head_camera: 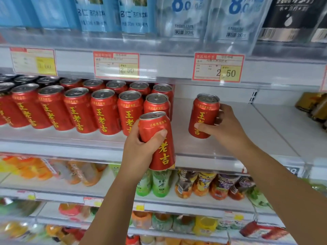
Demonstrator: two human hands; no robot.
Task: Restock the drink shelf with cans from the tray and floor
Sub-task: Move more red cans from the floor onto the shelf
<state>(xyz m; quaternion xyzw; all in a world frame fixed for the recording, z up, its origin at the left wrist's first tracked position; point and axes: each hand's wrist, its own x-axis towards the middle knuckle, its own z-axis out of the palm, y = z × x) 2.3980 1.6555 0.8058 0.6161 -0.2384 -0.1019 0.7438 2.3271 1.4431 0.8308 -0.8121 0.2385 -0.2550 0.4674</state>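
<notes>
Each of my hands grips a red can with yellow characters. My left hand holds one can tilted in front of the shelf's front lip, just right of the stocked rows. My right hand wraps round a second can that is upright over the bare white part of the drink shelf; whether its base touches the shelf I cannot tell. Several matching red cans stand in rows on the left half of the same shelf.
Water bottles fill the shelf above, with price tags on its edge. Gold packs sit at the far right of the drink shelf. Juice and green tea bottles line the lower shelves.
</notes>
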